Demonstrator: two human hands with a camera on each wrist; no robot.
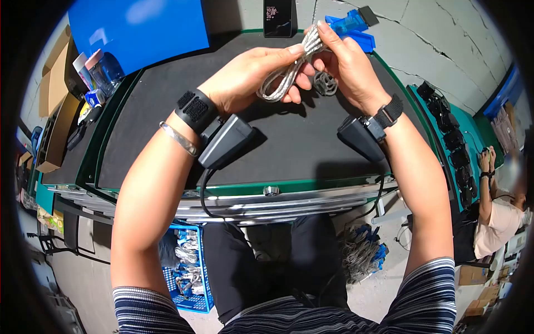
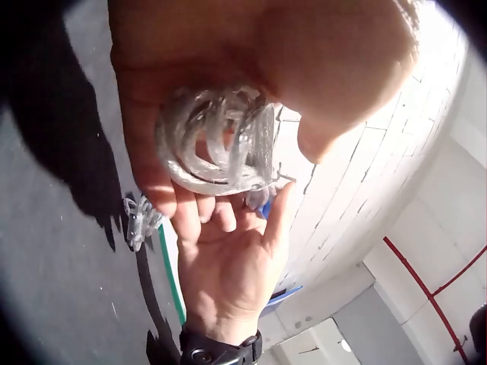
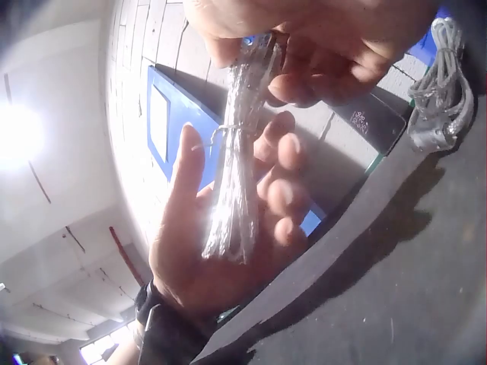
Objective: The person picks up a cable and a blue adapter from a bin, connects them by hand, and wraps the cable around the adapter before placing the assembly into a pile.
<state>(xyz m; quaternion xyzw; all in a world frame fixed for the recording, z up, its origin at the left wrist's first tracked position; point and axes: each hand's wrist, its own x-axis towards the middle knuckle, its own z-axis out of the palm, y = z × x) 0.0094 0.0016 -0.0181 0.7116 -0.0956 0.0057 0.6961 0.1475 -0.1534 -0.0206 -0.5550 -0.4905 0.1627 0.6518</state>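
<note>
A bundled clear-jacketed silvery cable (image 1: pixel 281 78) is held up over the dark mat by both hands. My left hand (image 1: pixel 247 72) holds its looped end, with the thumb along the bundle and the coil across the palm. Near the other end of the bundle, my right hand (image 1: pixel 350 69) grips the cable between thumb and fingers. A thin tie (image 3: pixel 228 131) circles the bundle between the hands. Just beyond the right fingers shows a blue connector (image 1: pixel 346 22) with a dark end. Under the right hand, a second coiled cable (image 1: pixel 325 83) lies on the mat.
A phone (image 1: pixel 278 19) lies at the mat's back edge. To the left are a blue panel (image 1: pixel 139 33), bottles (image 1: pixel 103 69) and a cardboard box (image 1: pixel 55 83). Below, a blue basket (image 1: pixel 192 303) holds cables, and a cable pile (image 1: pixel 361 253) lies on the floor. Another person (image 1: pixel 498 222) works at right.
</note>
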